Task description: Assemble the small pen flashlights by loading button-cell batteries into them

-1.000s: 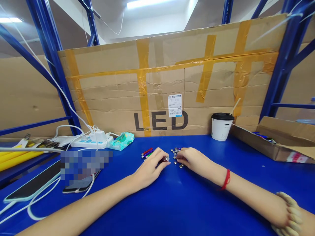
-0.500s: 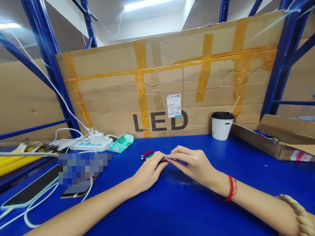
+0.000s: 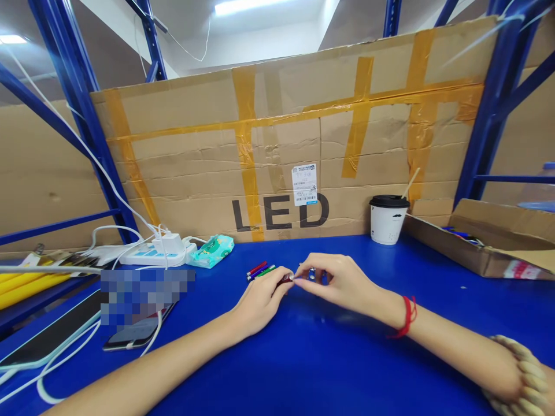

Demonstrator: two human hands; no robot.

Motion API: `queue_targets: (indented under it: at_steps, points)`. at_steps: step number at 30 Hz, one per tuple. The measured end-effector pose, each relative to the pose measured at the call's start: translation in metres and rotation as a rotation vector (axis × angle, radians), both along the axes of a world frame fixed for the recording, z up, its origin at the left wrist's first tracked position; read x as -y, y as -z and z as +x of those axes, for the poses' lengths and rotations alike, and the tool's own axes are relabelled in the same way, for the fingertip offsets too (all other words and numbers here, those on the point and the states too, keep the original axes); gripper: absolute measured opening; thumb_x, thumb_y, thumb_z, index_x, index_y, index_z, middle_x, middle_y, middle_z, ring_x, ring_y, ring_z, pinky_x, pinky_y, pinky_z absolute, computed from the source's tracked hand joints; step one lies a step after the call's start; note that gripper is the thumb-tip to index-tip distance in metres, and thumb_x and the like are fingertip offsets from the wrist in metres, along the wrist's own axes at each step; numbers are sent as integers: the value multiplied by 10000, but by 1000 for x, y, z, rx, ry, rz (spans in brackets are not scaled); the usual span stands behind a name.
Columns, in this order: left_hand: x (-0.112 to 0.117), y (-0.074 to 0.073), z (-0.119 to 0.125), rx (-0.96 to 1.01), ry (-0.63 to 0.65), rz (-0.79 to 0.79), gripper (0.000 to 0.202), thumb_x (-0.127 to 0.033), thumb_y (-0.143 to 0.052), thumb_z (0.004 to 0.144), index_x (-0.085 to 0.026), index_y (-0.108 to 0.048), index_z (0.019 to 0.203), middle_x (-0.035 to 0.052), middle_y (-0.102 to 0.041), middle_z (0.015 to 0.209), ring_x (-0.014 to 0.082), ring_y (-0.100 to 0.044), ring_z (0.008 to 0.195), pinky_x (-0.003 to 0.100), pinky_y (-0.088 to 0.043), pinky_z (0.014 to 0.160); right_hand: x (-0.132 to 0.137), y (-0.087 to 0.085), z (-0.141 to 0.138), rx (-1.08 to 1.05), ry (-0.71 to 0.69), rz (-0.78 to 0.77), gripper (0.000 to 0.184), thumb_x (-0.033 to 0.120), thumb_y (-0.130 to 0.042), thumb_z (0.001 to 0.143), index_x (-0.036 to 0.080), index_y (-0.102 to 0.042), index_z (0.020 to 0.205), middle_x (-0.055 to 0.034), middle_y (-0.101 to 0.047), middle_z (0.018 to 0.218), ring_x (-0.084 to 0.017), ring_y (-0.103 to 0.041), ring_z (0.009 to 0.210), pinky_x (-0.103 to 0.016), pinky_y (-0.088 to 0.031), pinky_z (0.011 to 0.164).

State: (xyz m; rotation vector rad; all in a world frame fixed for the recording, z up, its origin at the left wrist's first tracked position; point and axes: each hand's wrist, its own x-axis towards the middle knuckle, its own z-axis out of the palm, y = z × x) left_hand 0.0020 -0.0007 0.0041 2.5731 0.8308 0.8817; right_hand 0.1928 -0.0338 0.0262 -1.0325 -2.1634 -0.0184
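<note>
My left hand (image 3: 260, 300) is closed around a small dark red metal tube (image 3: 285, 278) with a silver end, which looks like a mini flashlight; most of it is hidden by my fingers. Thumb and forefinger of my right hand (image 3: 336, 277) pinch at that silver end, the other fingers curled. A small shiny silver piece (image 3: 312, 273) shows in the gap of my right hand; whether it is held or lies behind cannot be told. Just beyond my left hand, a red tube (image 3: 256, 268), a blue one and a green tube (image 3: 265, 271) lie side by side on the blue table (image 3: 321, 358).
At the left are a power strip (image 3: 143, 256) with white cables, a green tissue pack (image 3: 212, 251) and phones (image 3: 134, 332). A lidded paper cup (image 3: 387, 222) stands back right beside an open cardboard box (image 3: 472, 251). A cardboard panel (image 3: 195, 173) closes off the back.
My right fingers have parted and curled more, showing the silver piece in their gap. More of the red tube's silver end is visible. The view has shifted slightly.
</note>
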Motion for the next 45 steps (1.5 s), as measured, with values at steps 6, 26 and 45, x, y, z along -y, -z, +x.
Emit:
queue_targets:
  at_steps: [6, 26, 45]
  points:
    - [-3, 0, -1, 25, -46, -29, 163, -268, -335, 898, -202, -482, 869, -15, -553, 729, 125, -533, 649, 229, -398, 640, -14, -24, 42, 290, 192, -421, 370, 559, -698, 560, 213, -667, 687, 8, -654, 686, -139, -589, 622, -213, -376, 513]
    - [-8, 3, 0, 1, 1, 23, 167, -308, -352, 907, -203, -481, 905, -22, -556, 726, 135, -551, 687, 241, -389, 660, -28, -3, 53, 92, 73, -981, 433, 499, -739, 525, 132, -647, 736, -5, -583, 614, -91, -513, 539, -200, -447, 491]
    - [-2, 1, 3, -135, -175, 119, 205, -316, -304, 924, -218, -478, 972, 22, -628, 948, 185, -600, 887, 254, -421, 720, -27, -4, 38, 95, 170, -979, 455, 583, -717, 491, 159, -598, 601, 37, -463, 534, -65, -404, 491, -199, -371, 472]
